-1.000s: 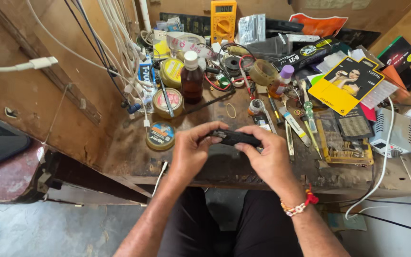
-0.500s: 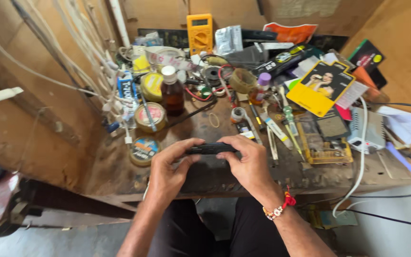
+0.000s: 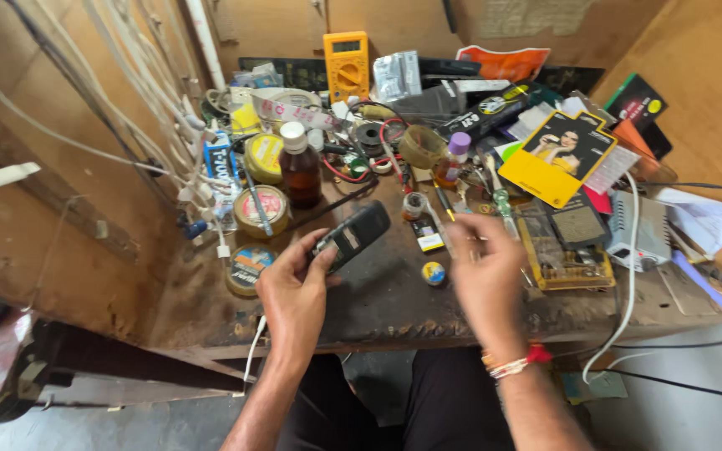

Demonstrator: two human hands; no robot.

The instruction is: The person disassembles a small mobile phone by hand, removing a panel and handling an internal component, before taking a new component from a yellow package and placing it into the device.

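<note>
Phone (image 3: 351, 235) now only in left hand (image 3: 294, 292) grip — right hand (image 3: 486, 280) has let go, empty, fingers loose.

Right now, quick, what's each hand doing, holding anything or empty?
Left hand: closed on a dark phone.
Right hand: blurred, holds nothing visible, fingers loosely spread above the workbench.

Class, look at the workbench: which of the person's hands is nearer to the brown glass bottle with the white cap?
The left. The left hand, holding a dark phone, sits just below the brown bottle. The right hand hovers further off to the bottle's right, blurred, over the tools.
</note>
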